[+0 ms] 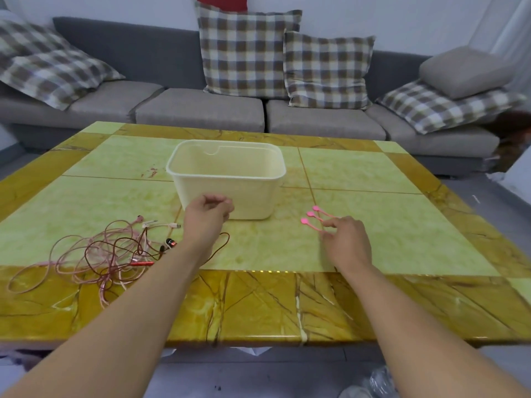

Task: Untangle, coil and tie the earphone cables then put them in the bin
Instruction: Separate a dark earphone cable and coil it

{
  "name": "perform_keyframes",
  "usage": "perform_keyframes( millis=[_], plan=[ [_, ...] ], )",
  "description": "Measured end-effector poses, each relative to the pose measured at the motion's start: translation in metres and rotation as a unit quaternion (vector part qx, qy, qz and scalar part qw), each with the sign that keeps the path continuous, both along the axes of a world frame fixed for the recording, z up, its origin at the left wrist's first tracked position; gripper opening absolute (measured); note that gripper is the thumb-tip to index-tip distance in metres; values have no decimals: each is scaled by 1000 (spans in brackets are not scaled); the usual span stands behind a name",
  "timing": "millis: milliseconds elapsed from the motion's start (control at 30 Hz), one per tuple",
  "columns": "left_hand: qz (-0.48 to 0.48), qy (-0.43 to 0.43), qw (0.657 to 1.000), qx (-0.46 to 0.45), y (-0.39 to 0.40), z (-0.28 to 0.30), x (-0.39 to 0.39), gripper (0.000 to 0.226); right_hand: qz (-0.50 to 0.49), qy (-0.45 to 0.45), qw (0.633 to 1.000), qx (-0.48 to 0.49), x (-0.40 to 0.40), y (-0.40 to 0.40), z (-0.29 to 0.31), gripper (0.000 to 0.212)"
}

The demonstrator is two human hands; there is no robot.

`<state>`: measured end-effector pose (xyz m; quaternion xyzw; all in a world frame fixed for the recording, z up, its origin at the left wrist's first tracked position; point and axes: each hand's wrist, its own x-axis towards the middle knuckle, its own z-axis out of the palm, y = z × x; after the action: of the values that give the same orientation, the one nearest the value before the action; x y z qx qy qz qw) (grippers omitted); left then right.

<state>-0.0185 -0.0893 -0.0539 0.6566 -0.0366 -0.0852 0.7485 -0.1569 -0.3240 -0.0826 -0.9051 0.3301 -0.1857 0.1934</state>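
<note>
Two bare hands are reaching over a green and yellow marble worktop (373,179) in the head view, the only view here. The left hand (208,215) is hovering just in front of a cream plastic bin (230,170), its fingers (221,201) loosely curled, and it is holding nothing that I can see. The right hand (346,239) is lying to the right of the bin, with its fingers (330,224) bent down and touching the near ends of three pink cable ties (311,215); whether it is pinching one of them, I cannot tell. The ties are lying on the worktop side by side, their round heads pointing toward the bin. The earphone cables (94,251) are lying in one tangled heap on the worktop at the left, well apart from the bin, with pink and dark red strands crossing each other. One dark red strand (222,245) is running out from under the left forearm. The bin is standing upright near the middle of the worktop, and its inside is looking empty. Behind the worktop, a grey sofa (198,110) is carrying several checked cushions (244,50).
</note>
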Motion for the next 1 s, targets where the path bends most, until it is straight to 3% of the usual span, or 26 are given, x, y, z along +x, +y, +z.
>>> perform_keyframes(
  millis=[167, 267, 367, 433, 567, 667, 833, 933, 1000],
  plan=[
    [-7, -148, 960, 237, 29, -18, -18, 14, 137, -8, 988, 64, 25, 59, 11, 17],
    [-3, -222, 907, 357, 58, -20, -20, 21, 263, -5, 955, 139, 36, 117, 14, 17],
    [-20, -258, 858, 443, 84, -21, -18, 32, 344, 41, 932, 106, 50, 159, 7, 32],
    [-39, -247, 854, 456, 102, -22, -13, 37, 355, 75, 931, 29, 60, 176, 4, 42],
    [-96, -222, 849, 470, 126, -23, -2, 37, 347, 95, 932, -46, 66, 185, 2, 16],
    [-89, -226, 852, 464, 136, -23, 4, 36, 343, 83, 935, -36, 63, 174, 3, 14],
    [-106, -216, 853, 463, 139, -23, 5, 36, 283, 29, 957, 62, 50, 140, 23, 10],
    [-139, -209, 869, 428, 138, -21, 1, 40, 361, 111, 925, 38, 40, 155, 23, 52],
    [-162, -209, 880, 394, 135, -23, -4, 41, 393, 146, 906, -52, 37, 174, 11, 59]
  ],
)
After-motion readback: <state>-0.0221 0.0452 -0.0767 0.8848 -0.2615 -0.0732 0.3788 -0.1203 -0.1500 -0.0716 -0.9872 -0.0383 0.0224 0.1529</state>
